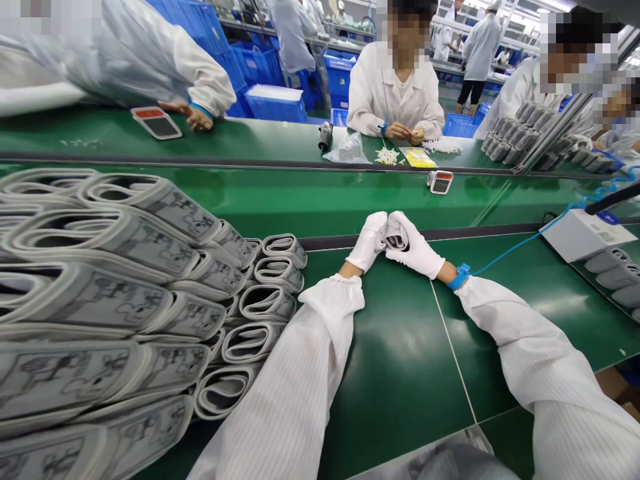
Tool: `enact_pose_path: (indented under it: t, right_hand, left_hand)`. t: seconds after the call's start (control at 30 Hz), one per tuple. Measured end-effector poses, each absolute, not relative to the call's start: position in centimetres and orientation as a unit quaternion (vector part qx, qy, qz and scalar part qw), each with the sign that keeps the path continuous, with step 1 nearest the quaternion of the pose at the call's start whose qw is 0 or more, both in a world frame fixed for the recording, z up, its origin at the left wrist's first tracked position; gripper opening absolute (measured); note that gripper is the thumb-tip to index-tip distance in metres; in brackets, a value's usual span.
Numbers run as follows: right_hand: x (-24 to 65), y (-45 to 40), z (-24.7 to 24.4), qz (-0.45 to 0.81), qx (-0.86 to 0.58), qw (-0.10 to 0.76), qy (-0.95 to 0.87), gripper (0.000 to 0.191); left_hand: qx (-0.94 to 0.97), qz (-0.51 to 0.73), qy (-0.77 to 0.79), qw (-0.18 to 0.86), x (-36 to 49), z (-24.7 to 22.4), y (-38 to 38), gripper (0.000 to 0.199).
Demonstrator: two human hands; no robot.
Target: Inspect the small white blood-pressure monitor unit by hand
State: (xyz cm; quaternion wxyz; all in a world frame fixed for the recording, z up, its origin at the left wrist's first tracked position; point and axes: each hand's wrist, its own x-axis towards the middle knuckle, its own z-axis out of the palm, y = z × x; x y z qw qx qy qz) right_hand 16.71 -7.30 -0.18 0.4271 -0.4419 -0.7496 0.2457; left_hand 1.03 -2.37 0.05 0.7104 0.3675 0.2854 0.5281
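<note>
My left hand (367, 241) and my right hand (413, 245), both in white gloves, meet at the fingertips above the green bench top (400, 373). Between them they pinch a small rolled grey fabric cuff (397, 235), mostly hidden by the fingers. To my left lies a large pile of grey printed cuffs with white edging (100, 300). A row of smaller rolled cuffs (265, 313) stands at its right side, close to my left sleeve. A blue wrist strap (459, 277) circles my right wrist, and its blue cord (520, 250) runs off to the right.
A grey box (583, 235) with more grey cuffs beside it sits at the right. A small device with a red display (441, 181) lies on the green belt ahead. Beyond, co-workers in white sit at another bench, with blue crates (275, 100) behind them.
</note>
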Motion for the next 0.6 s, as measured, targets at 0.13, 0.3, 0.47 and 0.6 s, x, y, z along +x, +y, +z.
enact_pose_path:
  t: [0.13, 0.3, 0.47, 0.6]
  right_hand:
    - [16.15, -7.37, -0.48, 0.162, -0.445, 0.436, -0.766, 0.086]
    - [15.89, -7.40, -0.33, 0.148, -0.443, 0.437, -0.769, 0.096]
    - [15.68, -7.61, 0.05, 0.157, -0.449, 0.491, -0.730, 0.072]
    - [16.46, -6.96, 0.04, 0.247, -0.527, 0.545, -0.604, 0.066]
  left_hand:
    - [0.331, 0.495, 0.270, 0.756, 0.97, 0.32, -2.34, 0.036]
    - [0.319, 0.480, 0.268, 0.772, 0.71, 0.73, -2.70, 0.037]
    - [0.311, 0.475, 0.292, 0.769, 0.38, 1.02, -2.51, 0.041]
    - [0.343, 0.455, 0.286, 0.770, 0.27, 0.95, -2.50, 0.052]
